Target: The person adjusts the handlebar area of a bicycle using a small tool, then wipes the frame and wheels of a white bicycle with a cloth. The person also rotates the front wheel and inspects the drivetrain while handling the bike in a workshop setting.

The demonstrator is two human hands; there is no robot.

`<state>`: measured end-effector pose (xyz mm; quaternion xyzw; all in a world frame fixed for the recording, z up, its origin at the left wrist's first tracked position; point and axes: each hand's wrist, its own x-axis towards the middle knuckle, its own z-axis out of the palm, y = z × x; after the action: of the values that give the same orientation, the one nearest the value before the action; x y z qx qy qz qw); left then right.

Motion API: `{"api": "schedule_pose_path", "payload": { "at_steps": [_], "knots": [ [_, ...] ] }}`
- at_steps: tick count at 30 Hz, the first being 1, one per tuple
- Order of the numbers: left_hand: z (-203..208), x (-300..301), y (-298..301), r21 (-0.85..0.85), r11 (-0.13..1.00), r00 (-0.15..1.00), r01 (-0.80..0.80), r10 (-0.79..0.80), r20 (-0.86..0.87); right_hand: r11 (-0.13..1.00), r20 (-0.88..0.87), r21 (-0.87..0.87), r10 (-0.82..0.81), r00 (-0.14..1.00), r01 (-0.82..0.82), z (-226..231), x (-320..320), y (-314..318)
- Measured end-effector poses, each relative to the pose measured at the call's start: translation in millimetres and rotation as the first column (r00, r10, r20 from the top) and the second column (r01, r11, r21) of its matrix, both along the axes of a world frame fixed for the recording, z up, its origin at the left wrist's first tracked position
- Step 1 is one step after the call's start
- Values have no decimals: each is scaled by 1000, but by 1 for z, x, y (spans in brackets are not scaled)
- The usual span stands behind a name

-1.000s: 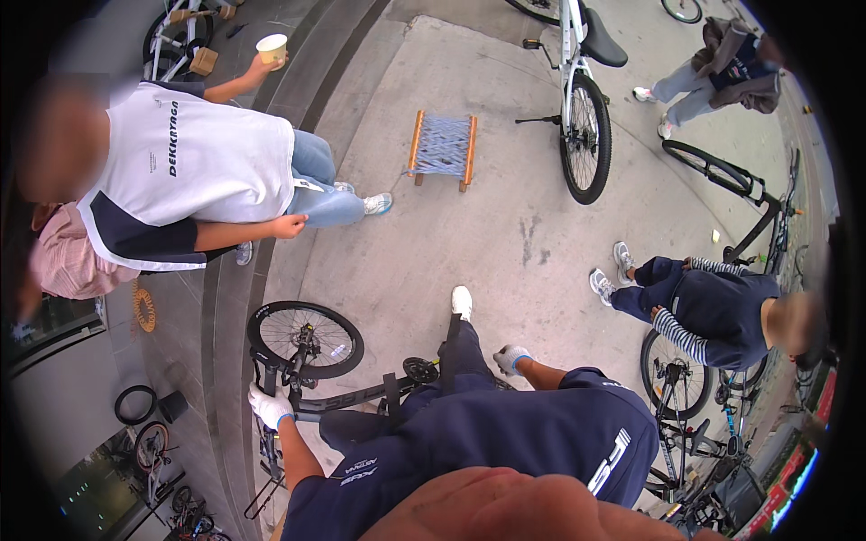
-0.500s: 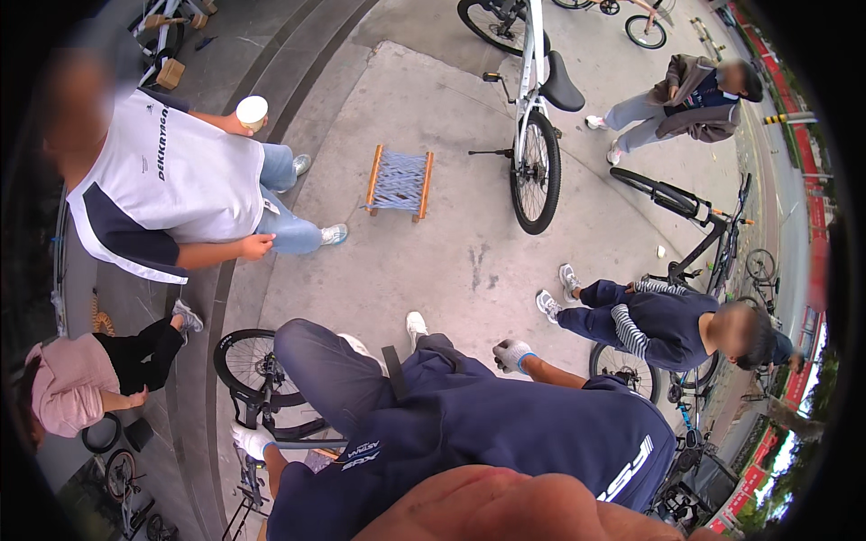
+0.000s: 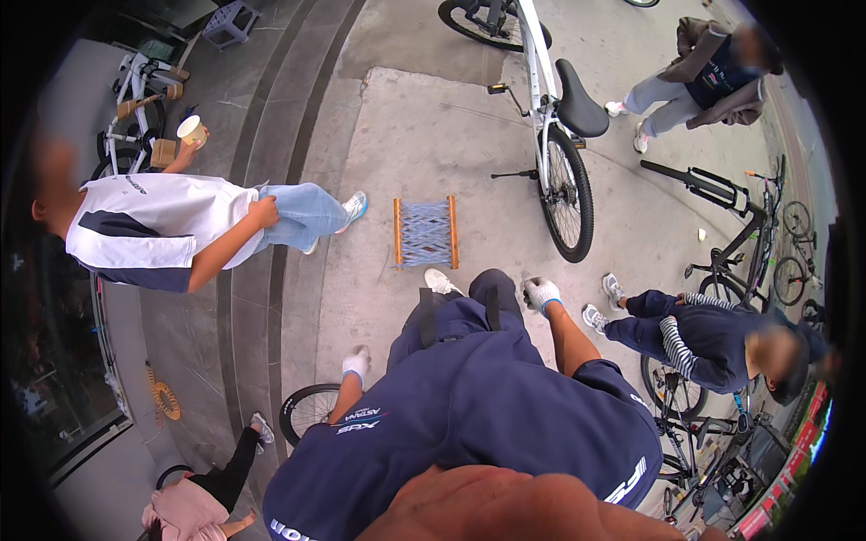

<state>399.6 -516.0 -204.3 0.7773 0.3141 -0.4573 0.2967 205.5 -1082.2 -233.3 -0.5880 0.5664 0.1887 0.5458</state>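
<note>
The left grip [image 3: 357,362], near a bicycle wheel [image 3: 309,410], and right grip [image 3: 541,294] look empty; whether clenched, one cannot tell. Far between them, the stool [image 3: 426,233] should be light, soft-webbed, best lifted by its wooden rails [image 3: 454,232].

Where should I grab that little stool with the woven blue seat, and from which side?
Probably by its right wooden rail, coming from the right with your right hand, which hangs on that side. The stool stands upright, and its straight, slim rail should give a firmer hold than the woven seat.
</note>
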Motion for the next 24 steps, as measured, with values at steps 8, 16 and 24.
{"api": "schedule_pose_path", "payload": {
  "at_steps": [8, 16, 24],
  "knots": [
    [69, 347, -316, -599, 766, 904, 235, 55, 425, 976, 86, 94, -202, 976, 194, -45, 144, -115],
    [-26, 456, -398, -91, 936, 844, 341, -262, 469, 985, -5, 137, -104, 995, 103, -96, 338, -251],
    [-48, 524, -543, -440, 868, 956, 229, -116, 270, 622, 277, -776, 185, 943, 106, 73, 457, -364]
  ]
}}
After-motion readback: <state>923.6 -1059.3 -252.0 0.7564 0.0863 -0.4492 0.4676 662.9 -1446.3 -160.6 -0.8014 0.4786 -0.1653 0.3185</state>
